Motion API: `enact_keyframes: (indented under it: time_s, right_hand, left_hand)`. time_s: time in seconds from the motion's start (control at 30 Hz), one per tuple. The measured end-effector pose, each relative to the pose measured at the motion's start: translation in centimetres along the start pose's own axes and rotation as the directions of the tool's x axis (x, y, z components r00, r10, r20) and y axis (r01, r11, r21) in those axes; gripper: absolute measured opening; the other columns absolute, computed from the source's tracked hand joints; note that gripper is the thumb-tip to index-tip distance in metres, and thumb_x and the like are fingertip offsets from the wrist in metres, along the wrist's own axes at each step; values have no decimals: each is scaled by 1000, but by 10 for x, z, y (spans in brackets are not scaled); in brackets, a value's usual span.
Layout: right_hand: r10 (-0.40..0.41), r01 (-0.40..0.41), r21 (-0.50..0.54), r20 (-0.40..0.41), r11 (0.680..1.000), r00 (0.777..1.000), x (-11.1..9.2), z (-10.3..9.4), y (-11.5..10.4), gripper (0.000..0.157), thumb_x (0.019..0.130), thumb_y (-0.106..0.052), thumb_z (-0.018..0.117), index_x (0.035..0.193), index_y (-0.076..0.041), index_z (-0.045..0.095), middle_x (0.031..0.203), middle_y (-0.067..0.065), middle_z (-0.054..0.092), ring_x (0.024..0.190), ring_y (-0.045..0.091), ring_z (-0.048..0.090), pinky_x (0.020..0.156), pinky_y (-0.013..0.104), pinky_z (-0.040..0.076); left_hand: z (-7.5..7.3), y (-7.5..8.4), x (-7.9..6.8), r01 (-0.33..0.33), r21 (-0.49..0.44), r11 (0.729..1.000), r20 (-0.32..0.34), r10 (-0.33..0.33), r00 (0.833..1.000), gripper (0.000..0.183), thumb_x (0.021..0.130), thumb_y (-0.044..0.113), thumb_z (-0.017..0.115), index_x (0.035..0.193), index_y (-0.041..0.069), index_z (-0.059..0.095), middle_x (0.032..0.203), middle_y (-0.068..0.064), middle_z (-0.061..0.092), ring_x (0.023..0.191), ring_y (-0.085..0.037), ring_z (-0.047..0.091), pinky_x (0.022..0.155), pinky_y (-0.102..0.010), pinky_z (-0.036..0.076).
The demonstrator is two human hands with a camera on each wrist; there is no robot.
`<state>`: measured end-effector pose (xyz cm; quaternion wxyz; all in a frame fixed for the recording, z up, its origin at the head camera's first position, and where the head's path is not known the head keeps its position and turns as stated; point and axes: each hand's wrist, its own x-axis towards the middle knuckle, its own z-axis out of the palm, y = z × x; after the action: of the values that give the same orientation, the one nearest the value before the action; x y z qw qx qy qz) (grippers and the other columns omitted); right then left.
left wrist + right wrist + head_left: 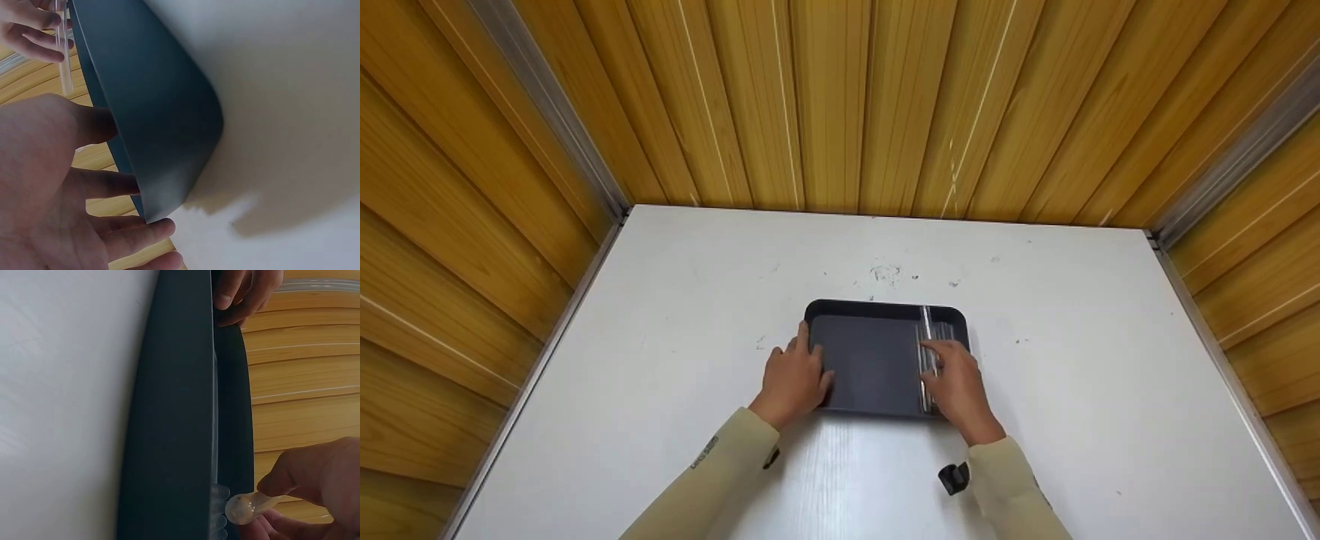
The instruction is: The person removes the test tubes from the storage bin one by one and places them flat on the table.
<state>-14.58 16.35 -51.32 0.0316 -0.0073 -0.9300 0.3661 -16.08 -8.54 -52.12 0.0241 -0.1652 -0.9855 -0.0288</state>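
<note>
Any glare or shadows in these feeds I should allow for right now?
Head: bright streaks along the clear test tubes and a pale sheen on the tabletop in front of the tray; left wrist: a soft, finger-edged shadow on the tabletop beside the tray; right wrist: small glints on the rounded end of the held test tube, with the tray's outer wall dark.

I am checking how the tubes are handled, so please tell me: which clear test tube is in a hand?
The test tube pinched by the right hand, raised above the others, which lie side by side inside the tray.
</note>
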Motion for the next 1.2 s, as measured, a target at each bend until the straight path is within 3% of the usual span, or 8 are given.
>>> enact_keyframes:
  time_s: [0.23, 0.43, 0.67, 0.8, 1.2]
  right_hand:
    - [5, -5, 4, -17, 1000, 1000, 0, -5, 4, 44, 82, 3, 68, 125, -5, 64, 123, 17, 59, 97, 27, 59, 79, 43, 49]
    - [20, -20, -6, -27, 1000, 999, 2, -9, 7, 44, 82, 2, 67, 125, -5, 64, 117, 16, 60, 89, 24, 54, 75, 38, 44]
    - [37, -37, 0, -21, 999, 999, 1, -15, 10, 45, 83, 3, 67, 127, -5, 62, 124, 15, 59, 98, 26, 59, 78, 40, 49]
    - [40, -40, -3, -28, 999, 999, 1, -19, 13, 45, 83, 2, 68, 127, -4, 62, 118, 16, 60, 93, 25, 56, 76, 39, 47]
    - [65, -64, 9, -47, 998, 997, 1, -24, 20, 45, 83, 2, 67, 128, -3, 61, 116, 17, 60, 91, 25, 55, 76, 39, 46]
  left_hand:
    - [-1, 0, 0, -4, -17, 1000, -4, 3, 1000, 55, 93, 40, 61, 134, 3, 55, 145, -26, 42, 118, -31, 59, 87, -48, 50]
    - [0, -1, 1, -5, -7, 1000, -14, 5, 1000, 55, 93, 39, 62, 135, 6, 54, 144, -26, 44, 119, -33, 57, 89, -49, 49]
    - [1, -2, 2, -12, 38, 999, -7, 12, 1000, 54, 93, 41, 60, 137, 9, 53, 143, -24, 46, 128, -37, 49, 103, -52, 40]
    - [1, -3, 2, -13, 54, 998, -9, 14, 1000, 55, 93, 41, 59, 138, 10, 52, 143, -23, 47, 129, -39, 47, 107, -53, 37]
    - [0, -2, 2, -10, 60, 998, -45, 13, 999, 57, 92, 40, 61, 139, 11, 51, 141, -22, 49, 129, -39, 47, 107, -54, 36]
